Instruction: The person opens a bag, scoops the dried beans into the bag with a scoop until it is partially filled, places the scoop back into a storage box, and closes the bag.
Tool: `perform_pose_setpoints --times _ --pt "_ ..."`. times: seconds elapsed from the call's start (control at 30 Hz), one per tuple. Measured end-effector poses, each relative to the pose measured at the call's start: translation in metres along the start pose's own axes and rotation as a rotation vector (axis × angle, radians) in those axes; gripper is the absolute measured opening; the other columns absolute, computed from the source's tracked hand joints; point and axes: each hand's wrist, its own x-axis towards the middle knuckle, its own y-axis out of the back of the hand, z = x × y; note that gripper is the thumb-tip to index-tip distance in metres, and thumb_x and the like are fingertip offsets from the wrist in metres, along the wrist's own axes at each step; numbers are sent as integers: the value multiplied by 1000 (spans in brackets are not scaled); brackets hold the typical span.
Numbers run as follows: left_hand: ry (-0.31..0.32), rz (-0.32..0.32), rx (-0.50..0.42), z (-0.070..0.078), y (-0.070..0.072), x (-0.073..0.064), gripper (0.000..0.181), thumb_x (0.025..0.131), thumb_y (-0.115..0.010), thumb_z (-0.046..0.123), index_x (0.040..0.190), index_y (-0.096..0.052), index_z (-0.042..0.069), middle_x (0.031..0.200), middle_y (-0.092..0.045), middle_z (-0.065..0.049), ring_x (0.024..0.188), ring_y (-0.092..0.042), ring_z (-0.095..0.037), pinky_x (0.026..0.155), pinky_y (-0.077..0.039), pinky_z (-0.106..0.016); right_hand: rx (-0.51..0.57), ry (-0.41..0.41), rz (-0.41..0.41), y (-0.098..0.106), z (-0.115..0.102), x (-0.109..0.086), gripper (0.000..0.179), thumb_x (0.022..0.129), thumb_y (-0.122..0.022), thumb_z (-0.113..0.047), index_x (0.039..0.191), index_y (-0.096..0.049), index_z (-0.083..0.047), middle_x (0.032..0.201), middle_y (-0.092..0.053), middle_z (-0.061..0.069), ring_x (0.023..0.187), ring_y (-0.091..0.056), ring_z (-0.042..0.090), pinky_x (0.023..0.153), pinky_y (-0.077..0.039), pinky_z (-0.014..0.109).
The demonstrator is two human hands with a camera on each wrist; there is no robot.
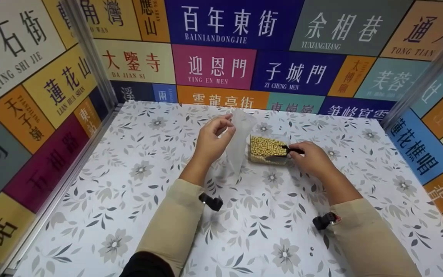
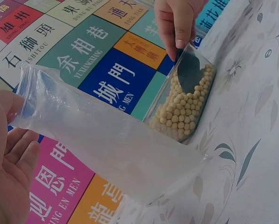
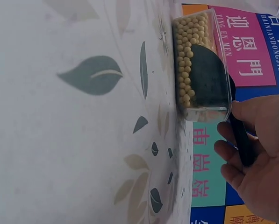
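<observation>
My left hand pinches the top edge of a clear zip-lock bag, which hangs down with its bottom corner close over the tabletop. The bag looks flat, with nothing visible inside. Right beside it stands a clear rectangular container of round yellow soybeans. My right hand grips the handle of a black scoop at the container's right end. The scoop's blade lies in among the beans, its tip partly buried, as the right wrist view shows.
The table carries a white cloth printed with grey flowers and leaves. Panels of colourful street-name signs wall the back and both sides. A metal corner post rises at the back left.
</observation>
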Motion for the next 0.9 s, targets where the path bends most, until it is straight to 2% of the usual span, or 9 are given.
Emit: perform_pose_setpoints --times 0.27,0.47,0.7,0.9 --pt "15 7 -11 1 -1 -1 12 103 -72 23 109 -73 12 145 -68 -1 138 -65 -15 116 -53 -23 -24 42 56 -3 0 1 39 110 -61 -26 143 -66 -8 141 -65 19 133 -60 43 114 -50 63" --pt "30 12 -13 2 -2 -1 10 104 -71 21 107 -73 12 145 -68 1 138 -64 -14 116 -53 -23 -59 62 73 -4 -4 2 36 110 -59 -21 142 -67 -5 140 -65 20 135 -59 43 116 -48 63" --pt "41 17 -10 2 -3 -1 9 104 -71 22 107 -73 14 145 -68 4 139 -63 -12 116 -52 -23 35 28 69 -6 0 1 35 111 -57 -21 142 -65 -5 142 -60 22 136 -57 43 116 -48 62" --pt "34 18 -5 3 -3 -1 9 103 -71 22 107 -73 14 145 -68 3 138 -64 -12 116 -52 -20 120 -5 63 -8 7 -2 39 113 -54 -25 147 -62 -8 148 -58 22 139 -56 42 117 -48 60"
